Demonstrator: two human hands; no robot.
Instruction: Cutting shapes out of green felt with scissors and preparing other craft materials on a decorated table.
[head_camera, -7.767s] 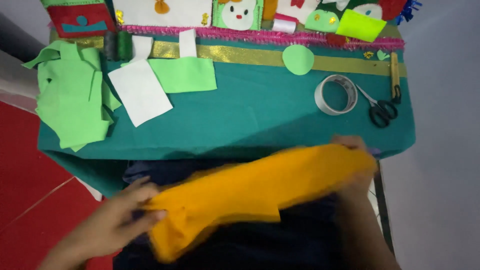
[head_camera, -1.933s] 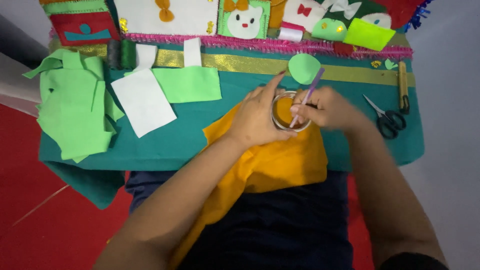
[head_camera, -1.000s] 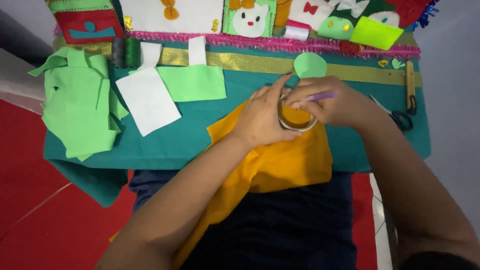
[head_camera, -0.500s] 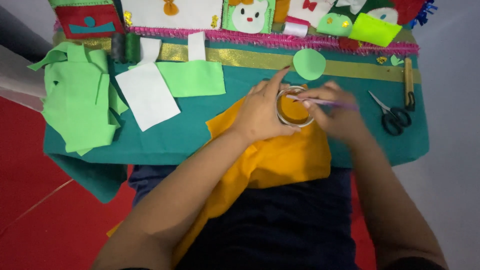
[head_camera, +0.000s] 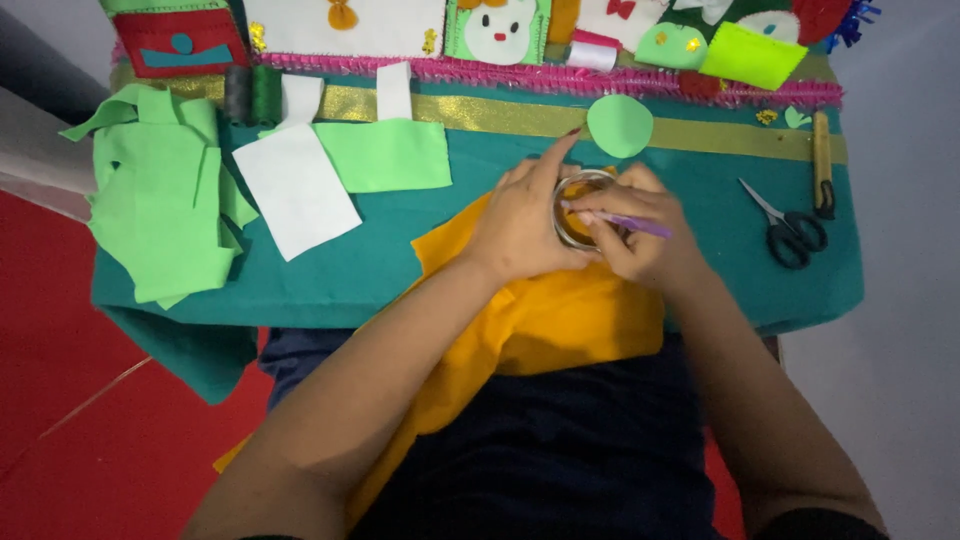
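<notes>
An orange felt sheet (head_camera: 560, 320) lies over the front edge of the teal-covered table (head_camera: 400, 270) and hangs onto my lap. A tape roll (head_camera: 578, 200) rests flat on the felt. My left hand (head_camera: 525, 225) presses on the roll's left side, fingers spread around it. My right hand (head_camera: 640, 235) grips a purple pen (head_camera: 630, 224) with its tip against the inside of the roll.
A green felt circle (head_camera: 620, 125) lies just behind the roll. Black scissors (head_camera: 790, 228) and a wooden-handled tool (head_camera: 822, 165) lie at the right. White paper (head_camera: 296, 190), a green felt rectangle (head_camera: 392, 155) and a heap of green felt scraps (head_camera: 165, 205) sit at the left. Felt decorations line the back edge.
Earlier both hands held the orange felt over my lap. Now the felt lies on the table with the tape roll on it. Lately the pen has moved around inside the roll.
</notes>
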